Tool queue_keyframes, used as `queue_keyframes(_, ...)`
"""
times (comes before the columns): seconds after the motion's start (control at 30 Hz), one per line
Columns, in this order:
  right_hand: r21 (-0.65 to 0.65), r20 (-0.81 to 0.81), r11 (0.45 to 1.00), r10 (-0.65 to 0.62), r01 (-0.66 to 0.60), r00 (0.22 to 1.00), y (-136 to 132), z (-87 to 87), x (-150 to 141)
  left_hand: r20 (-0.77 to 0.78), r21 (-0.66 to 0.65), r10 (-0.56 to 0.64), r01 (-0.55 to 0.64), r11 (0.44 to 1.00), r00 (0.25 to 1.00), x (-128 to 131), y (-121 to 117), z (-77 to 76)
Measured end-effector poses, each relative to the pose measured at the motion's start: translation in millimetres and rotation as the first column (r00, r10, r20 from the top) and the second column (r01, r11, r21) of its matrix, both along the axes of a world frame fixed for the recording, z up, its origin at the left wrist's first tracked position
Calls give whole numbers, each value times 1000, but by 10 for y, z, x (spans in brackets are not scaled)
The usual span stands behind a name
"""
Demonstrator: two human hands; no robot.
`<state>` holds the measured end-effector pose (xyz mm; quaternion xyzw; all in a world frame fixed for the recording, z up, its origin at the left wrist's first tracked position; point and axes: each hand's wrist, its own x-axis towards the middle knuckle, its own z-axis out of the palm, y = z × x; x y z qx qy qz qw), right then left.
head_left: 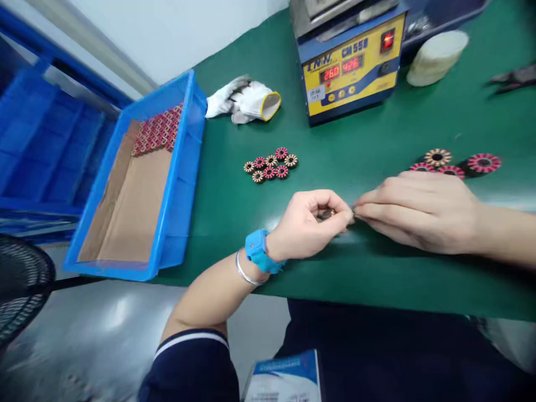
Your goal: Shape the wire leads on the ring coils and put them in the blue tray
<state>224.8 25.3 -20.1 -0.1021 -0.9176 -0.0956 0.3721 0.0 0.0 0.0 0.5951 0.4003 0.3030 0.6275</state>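
My left hand [312, 226], with a blue watch on its wrist, is curled closed over the green table, thumb and forefinger pinched together. Inside its curl a small coppery part [326, 214] shows, mostly hidden by the fingers. The fingers of my right hand [422, 212] are pressed together, their tips meeting the left fingertips; whatever they pinch is too small to make out. Just beyond the right hand stand several small ring-shaped wound cores [483, 163], pink or tan on top, partly covered by it. Another cluster of such cores [270, 172] stands to the left, beyond the left hand.
A blue bin [195, 139] at the left holds cardboard and rows of pink-topped cores [159, 131]. White gloves [247, 100] lie beside it. At the back are a yellow-fronted CM 558 unit [352, 72] with lit digits, a pale round block [438, 57] and pliers [515, 77].
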Motion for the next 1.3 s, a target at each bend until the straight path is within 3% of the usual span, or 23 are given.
queue_keyframes(0.03,-242,-38,970,-14,4,999,-27,11,-30,-46,203,40,-30,979,998,12,-29,-22)
queue_keyframes(0.1,-650,-83,760,-43,-21,996,-70,37,-83,-98,516,116,-49,855,988,33,-78,-64)
queue_keyframes(0.13,-796,-91,604,-50,-43,995,-83,52,-104,-109,622,145,-47,782,983,41,-96,-81)
queue_keyframes(0.2,-985,-90,151,-25,-85,996,-90,76,-126,-117,783,178,-20,622,977,51,-114,-101)
queue_keyframes(0.23,-995,-92,38,-19,-91,996,-86,80,-128,-112,785,175,-21,619,978,53,-115,-102)
queue_keyframes(0.27,-994,-97,51,-27,-95,995,-81,78,-123,-99,739,166,-39,672,981,53,-110,-96)
queue_keyframes(0.3,-977,-105,189,-46,-94,993,-75,67,-111,-78,647,153,-67,760,985,50,-101,-84)
queue_keyframes(0.37,-759,-128,649,-79,-46,989,-62,29,-76,-32,365,126,-106,925,991,39,-76,-47)
queue_keyframes(0.43,-374,-107,927,-76,31,991,-52,-12,-35,5,105,101,-101,989,995,26,-50,-10)
queue_keyframes(0.53,-84,-22,995,-63,61,998,-52,-29,-5,16,-26,69,-68,997,997,16,-36,7)
queue_keyframes(0.63,-285,-47,957,-79,62,996,-74,17,-46,-42,250,94,-81,965,995,22,-60,-32)
queue_keyframes(0.7,-713,-82,701,-95,8,992,-87,65,-97,-104,601,144,-54,798,984,28,-82,-67)
queue_keyframes(0.77,-979,-107,181,-55,-95,993,-90,106,-140,-147,812,187,11,583,971,31,-98,-88)
queue_keyframes(0.8,-992,-121,-29,-23,-122,992,-87,117,-152,-155,840,190,28,542,970,30,-102,-88)
queue_keyframes(0.83,-983,-131,-131,-3,-130,991,-83,121,-153,-147,825,186,17,565,971,28,-103,-82)
queue_keyframes(0.87,-985,-136,-102,-6,-136,991,-78,115,-145,-127,766,175,-15,643,976,26,-101,-69)
queue_keyframes(0.9,-991,-132,40,-22,-131,991,-73,99,-128,-100,659,158,-53,750,982,23,-95,-51)
queue_keyframes(1.0,-707,-128,706,-69,-42,989,-58,11,-39,-17,191,109,-104,976,994,12,-60,15)
queue_keyframes(1.07,-384,-94,923,-58,18,994,-51,-46,20,12,-21,85,-84,996,996,9,-36,46)
queue_keyframes(1.13,-224,-50,974,-54,42,997,-53,-69,45,15,-95,70,-68,993,997,12,-25,50)
queue_keyframes(1.2,-277,-31,959,-72,61,997,-67,-48,22,-6,-14,68,-68,998,998,21,-35,26)
queue_keyframes(1.27,-535,-45,841,-129,86,991,-90,8,-42,-48,287,98,-80,955,994,33,-61,-19)
queue_keyframes(1.3,-712,-53,699,-145,64,988,-101,40,-80,-75,481,123,-72,874,990,38,-76,-43)
